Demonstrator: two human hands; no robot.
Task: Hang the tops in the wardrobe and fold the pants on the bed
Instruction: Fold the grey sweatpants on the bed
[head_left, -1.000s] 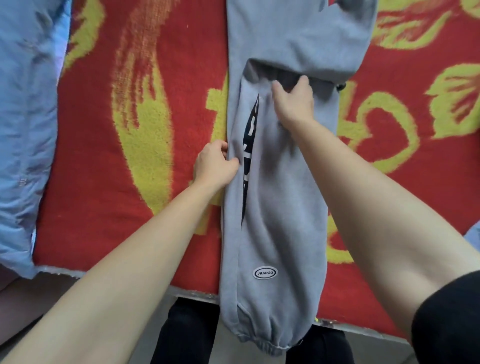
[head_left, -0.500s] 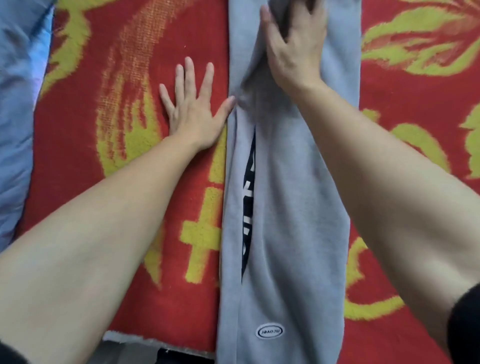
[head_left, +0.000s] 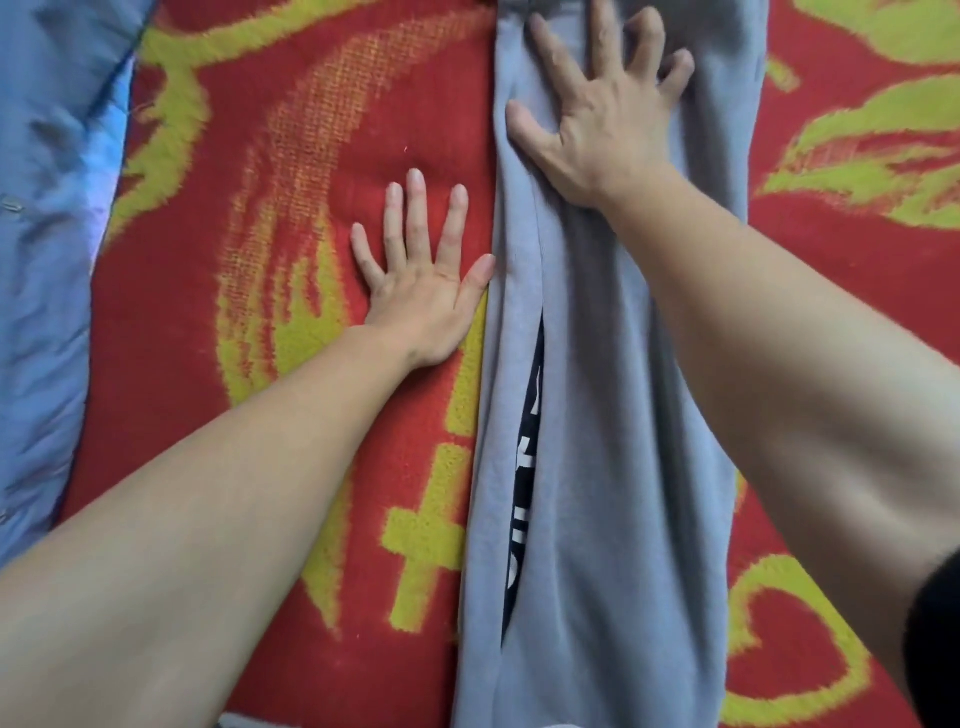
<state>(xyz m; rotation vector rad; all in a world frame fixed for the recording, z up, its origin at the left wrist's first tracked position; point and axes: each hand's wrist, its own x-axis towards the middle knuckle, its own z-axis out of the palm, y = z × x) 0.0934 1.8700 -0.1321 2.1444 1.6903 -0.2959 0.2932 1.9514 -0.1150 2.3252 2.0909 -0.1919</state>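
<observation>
Pants (head_left: 613, 467): grey sweatpants are lying lengthwise on the bed, legs stacked one on the other, running from the near edge up and out of the top of the view; the waistband is not showing.
Print: a black strip with white lettering (head_left: 524, 467) is peeking out of the slit between the two layers, too narrow to read.
Handling, judged: the fabric is looking thick, soft and limp, light enough for one hand, not slippery and not fragile; it is likely to sag and bunch if lifted from a single point.
Where to take hold, judged: both side edges at the same level, pinching both layers together, so the legs are staying aligned while one end is being carried over for the fold.
Right hand (head_left: 597, 124): lying flat on the upper pants with fingers spread, pressing the cloth down; nothing is being gripped.
Left hand (head_left: 421, 291): resting palm down on the blanket just beside the pants, thumb touching their left edge; fingers are extended, holding nothing.
Blanket (head_left: 291, 218): a red fleecy cover with yellow patterns is lying under the pants; its pile is probably gripping the cloth somewhat.
Blue garment (head_left: 47, 260): crumpled along the left side, well apart from the pants.
</observation>
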